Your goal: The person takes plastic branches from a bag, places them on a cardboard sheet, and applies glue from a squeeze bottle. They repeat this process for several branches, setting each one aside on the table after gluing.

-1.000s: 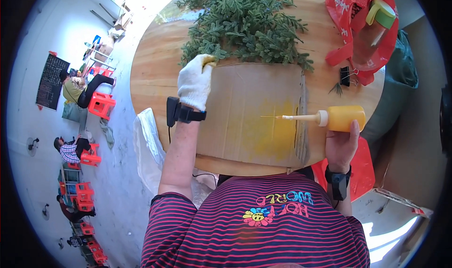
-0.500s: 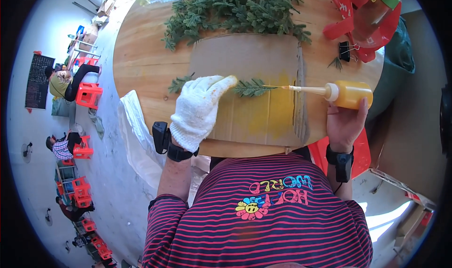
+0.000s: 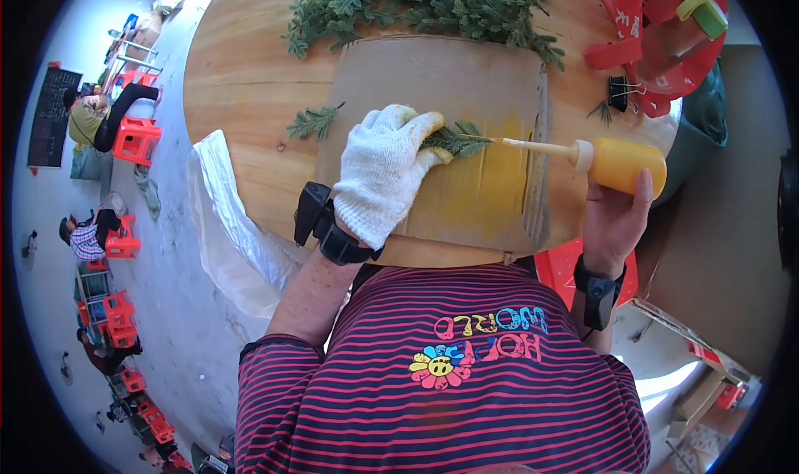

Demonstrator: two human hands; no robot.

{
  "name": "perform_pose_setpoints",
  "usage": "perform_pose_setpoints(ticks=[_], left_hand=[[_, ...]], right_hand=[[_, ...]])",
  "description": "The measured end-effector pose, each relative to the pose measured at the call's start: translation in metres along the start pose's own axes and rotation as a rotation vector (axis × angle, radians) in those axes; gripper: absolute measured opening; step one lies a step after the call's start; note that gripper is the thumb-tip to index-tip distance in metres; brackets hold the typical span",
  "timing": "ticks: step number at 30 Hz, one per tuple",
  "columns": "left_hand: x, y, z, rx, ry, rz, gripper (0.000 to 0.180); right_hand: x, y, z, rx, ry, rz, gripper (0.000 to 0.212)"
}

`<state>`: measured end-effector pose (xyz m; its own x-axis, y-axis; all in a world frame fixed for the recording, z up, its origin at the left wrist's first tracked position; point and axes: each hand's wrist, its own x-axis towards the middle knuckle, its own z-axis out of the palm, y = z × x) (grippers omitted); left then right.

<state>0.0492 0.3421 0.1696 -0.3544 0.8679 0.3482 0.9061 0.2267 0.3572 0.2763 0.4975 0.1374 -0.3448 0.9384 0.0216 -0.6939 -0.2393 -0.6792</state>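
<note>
My left hand, in a white knitted glove with yellowed fingertips, is closed over a green needle-leaved sprig. The sprig's leafy end pokes out to the right. In my bare right hand lies a squeeze bottle of yellow liquid, tipped on its side with its long thin nozzle aimed left. The nozzle's tip is at the sprig's right end; I cannot tell if they touch. Beneath is a cardboard sheet stained yellow on its right half. Another small sprig rests by the sheet's left edge.
A heap of green sprigs covers the far side of the round wooden table. At the far right are a black binder clip, a red bag and a green-lidded bottle. White plastic hangs at the left edge.
My gloved left hand has shifted right along the sprig toward the nozzle, leaving less of its leafy end showing. My right hand still holds the bottle in nearly the same pose. The view has shifted slightly.
</note>
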Motion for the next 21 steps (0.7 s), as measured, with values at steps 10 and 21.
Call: perform_pose_setpoints(ticks=[10, 21], left_hand=[[-0.001, -0.002, 0.000, -0.023, 0.002, -0.013, 0.037], [-0.002, -0.003, 0.000, -0.018, 0.002, -0.004, 0.037]], right_hand=[[0.000, 0.000, 0.027, -0.276, -0.159, -0.130, 0.030], [-0.001, 0.005, 0.031, -0.399, -0.143, -0.152, 0.031]])
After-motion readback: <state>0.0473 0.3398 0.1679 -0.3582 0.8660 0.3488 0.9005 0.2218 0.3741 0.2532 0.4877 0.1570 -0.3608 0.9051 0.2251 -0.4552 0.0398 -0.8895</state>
